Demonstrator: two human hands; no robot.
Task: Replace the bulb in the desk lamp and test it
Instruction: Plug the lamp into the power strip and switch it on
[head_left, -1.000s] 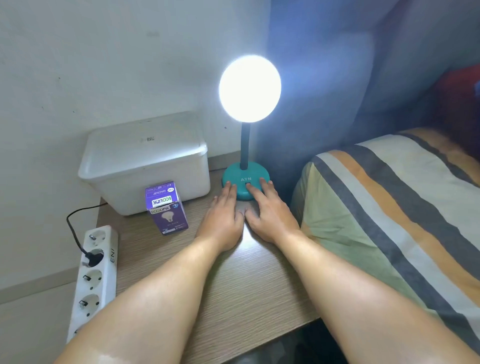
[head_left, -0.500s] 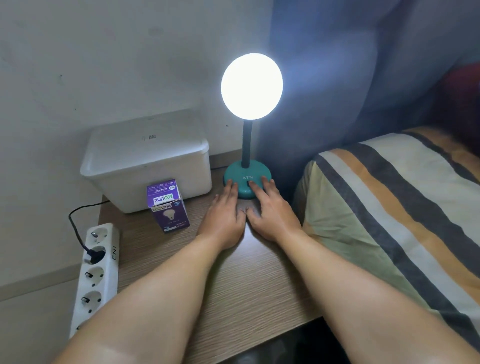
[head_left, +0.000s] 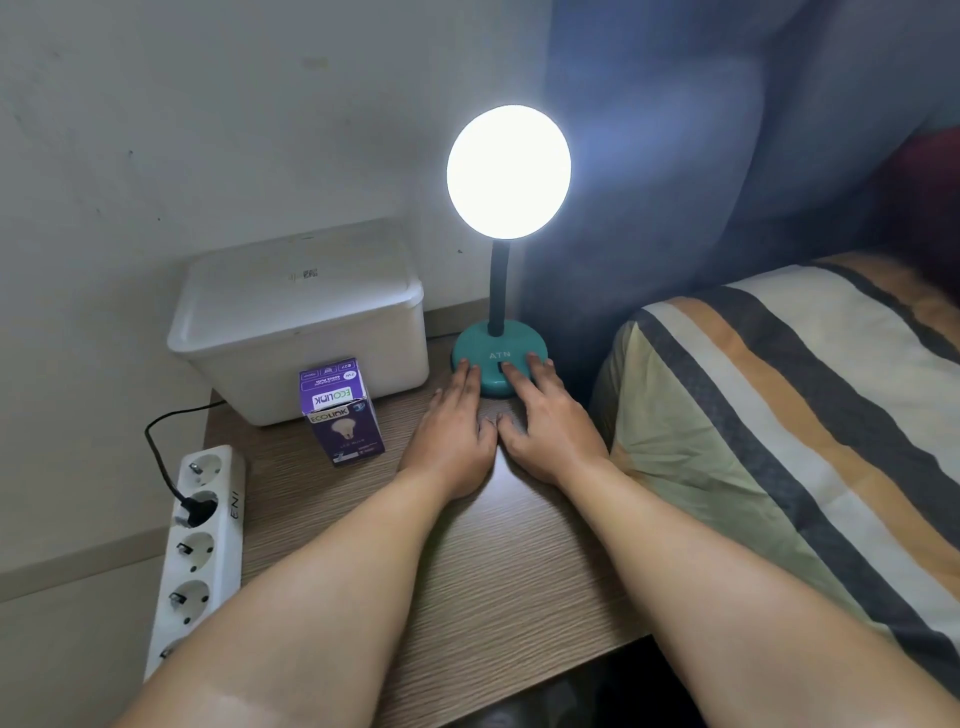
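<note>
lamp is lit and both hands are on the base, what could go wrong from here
1. The right hand has a fingertip at the dark switch on the teal lamp base; a stray press would likely cut the light mid-test.
2. The lit bulb sits high on a thin neck, so a nudge from the left hand might tip the lamp.
3. The black plug sits in a power strip that seems to overhang the table edge; an arm could knock it.

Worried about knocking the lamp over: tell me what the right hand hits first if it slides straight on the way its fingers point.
The right hand already has fingertips on the teal lamp base; pushing on, it would likely meet the black stem first, though depth is unclear.
</note>
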